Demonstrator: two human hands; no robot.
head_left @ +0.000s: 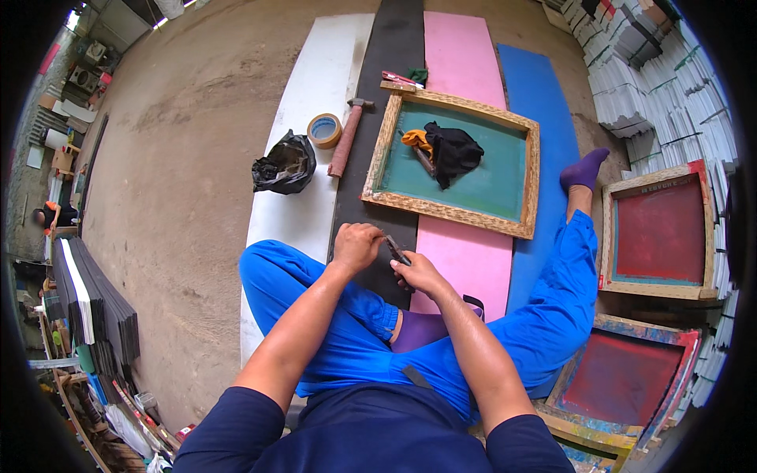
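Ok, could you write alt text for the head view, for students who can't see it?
A seated person grips a small dark tool in the right hand, with the left hand close to its tip. Ahead, on white, black, pink and blue panels, lie a wood-framed green screen bearing black cloth, a hammer, a tape roll and a black bag.

One head-worn fisheye camera looks steeply down.
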